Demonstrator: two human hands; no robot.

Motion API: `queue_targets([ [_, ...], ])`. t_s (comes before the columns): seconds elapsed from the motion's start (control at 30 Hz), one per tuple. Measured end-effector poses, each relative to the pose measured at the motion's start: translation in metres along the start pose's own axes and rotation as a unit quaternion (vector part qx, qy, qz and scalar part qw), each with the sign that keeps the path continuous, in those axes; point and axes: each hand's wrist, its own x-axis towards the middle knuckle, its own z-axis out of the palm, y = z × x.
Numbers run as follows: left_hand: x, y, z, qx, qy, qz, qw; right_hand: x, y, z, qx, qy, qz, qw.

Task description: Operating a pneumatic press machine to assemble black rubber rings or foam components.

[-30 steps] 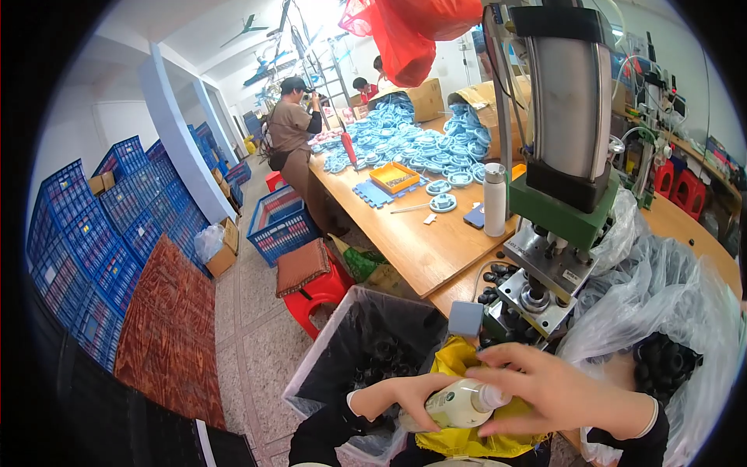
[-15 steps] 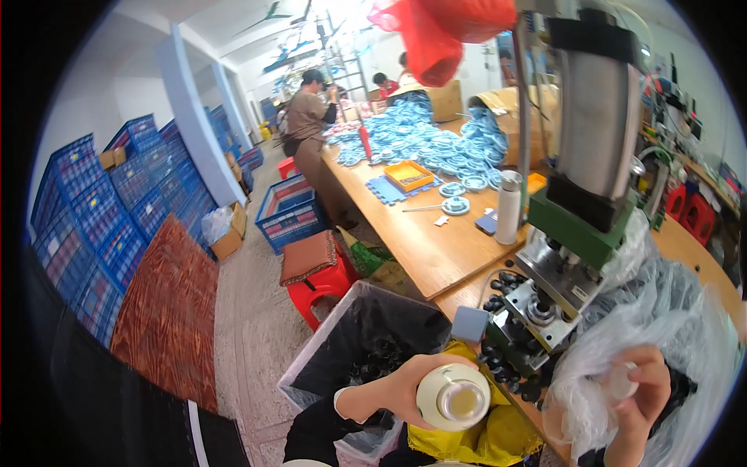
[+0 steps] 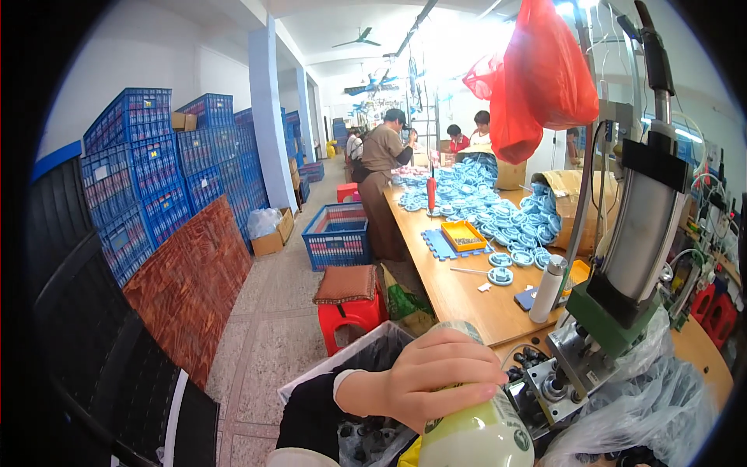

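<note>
One left hand [image 3: 424,381] grips a pale bottle [image 3: 475,432] beside the press [image 3: 622,296].

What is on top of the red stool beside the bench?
A brown woven cushion lies on the red stool, covering its seat; only the stool's legs and front edge show. Anything beneath the cushion is hidden.

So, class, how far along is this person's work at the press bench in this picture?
Done: blue ring parts are heaped on the long bench. In hand: the left hand grips a pale bottle raised near the camera; its mouth is out of view. Left: the press stands untended, and the right hand is out of view.
</note>
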Motion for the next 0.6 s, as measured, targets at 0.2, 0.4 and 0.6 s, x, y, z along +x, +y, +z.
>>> queue_targets([
  [0.2,0.03,-0.009,-0.013,0.087,-0.017,0.112,0.99,0.001,0.02,-0.015,0.026,-0.008,-0.098,0.995],
  [0.4,0.059,-0.004,-0.033,0.148,-0.023,0.171,0.974,0.013,0.046,-0.014,0.073,0.001,-0.05,0.996],
  [0.6,0.074,0.004,-0.041,0.18,-0.038,0.209,0.961,0.019,0.061,-0.013,0.101,0.006,-0.061,0.993],
])
